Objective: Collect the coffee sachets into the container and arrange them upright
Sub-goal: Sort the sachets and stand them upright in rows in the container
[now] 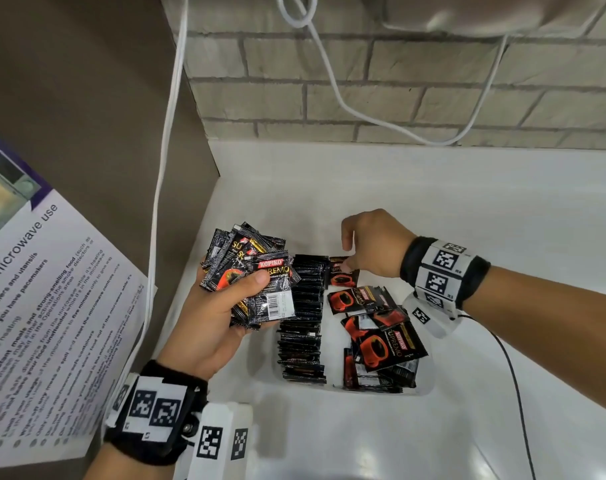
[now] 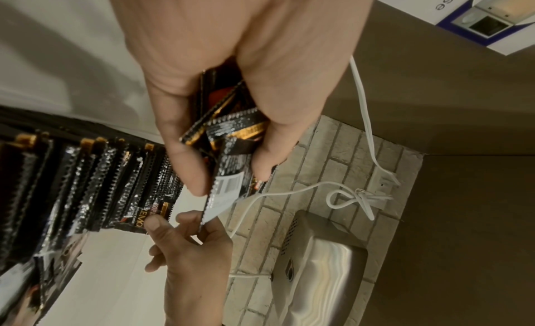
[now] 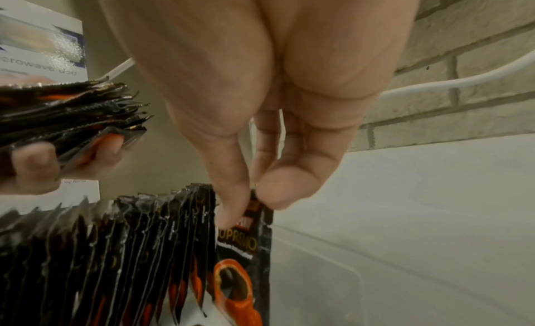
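My left hand [image 1: 225,306] grips a thick bundle of black coffee sachets [image 1: 253,271] just left of the clear container [image 1: 422,389]. Inside the container a long row of upright sachets [image 1: 303,320] runs front to back, and loose sachets [image 1: 381,327] lie flat in its right part. My right hand [image 1: 370,247] is at the far end of the row, thumb and fingers pinching the top edge of one upright sachet [image 3: 246,244]. In the left wrist view the bundle [image 2: 228,148] sits between my thumb and fingers.
The white counter [image 1: 467,209] ends at a brick wall [image 1: 398,81] with white cables [image 1: 166,168] hanging down. A microwave-use notice [image 1: 42,306] hangs on the brown panel to the left. A metal appliance [image 2: 318,273] is mounted on the wall.
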### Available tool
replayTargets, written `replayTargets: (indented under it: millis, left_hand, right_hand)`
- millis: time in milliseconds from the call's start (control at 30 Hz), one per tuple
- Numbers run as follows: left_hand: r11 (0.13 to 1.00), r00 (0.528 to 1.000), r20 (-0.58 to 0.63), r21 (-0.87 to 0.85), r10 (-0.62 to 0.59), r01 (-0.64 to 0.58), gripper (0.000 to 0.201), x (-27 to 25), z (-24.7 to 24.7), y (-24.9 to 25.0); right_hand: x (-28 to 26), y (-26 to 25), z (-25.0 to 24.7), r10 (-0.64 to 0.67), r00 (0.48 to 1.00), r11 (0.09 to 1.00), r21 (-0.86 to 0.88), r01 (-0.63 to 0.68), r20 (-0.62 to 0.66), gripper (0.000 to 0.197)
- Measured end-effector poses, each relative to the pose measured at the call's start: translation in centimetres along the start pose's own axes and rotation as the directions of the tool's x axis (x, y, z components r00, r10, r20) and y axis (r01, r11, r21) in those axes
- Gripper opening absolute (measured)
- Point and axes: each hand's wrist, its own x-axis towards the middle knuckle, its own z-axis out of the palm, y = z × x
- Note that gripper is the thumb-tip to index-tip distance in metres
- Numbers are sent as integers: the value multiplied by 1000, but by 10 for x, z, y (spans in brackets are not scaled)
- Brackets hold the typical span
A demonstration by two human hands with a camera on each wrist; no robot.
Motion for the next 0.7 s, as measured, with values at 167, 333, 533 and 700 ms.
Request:
replayTargets:
  millis: [167, 333, 533, 700]
  left_hand:
    - [1000, 1000, 14, 10, 9, -9, 44, -3, -1, 2]
    - [1000, 1000, 3, 11, 13, -13, 44, -3, -3, 2]
    - [1000, 1000, 4, 25, 7, -7, 50, -4, -3, 0]
    - [1000, 1000, 3, 16, 13, -13, 50, -4, -3, 1]
  right_hand:
    - [-16, -3, -5, -44, 999, 995, -92, 43, -3, 30]
    - [-35, 7, 12, -32, 984, 966, -247, 75, 176, 28]
    - [-46, 15, 22, -38, 919, 921, -343, 184, 392, 36]
    - [-44, 18, 24, -74, 911, 936, -288, 204, 405, 23]
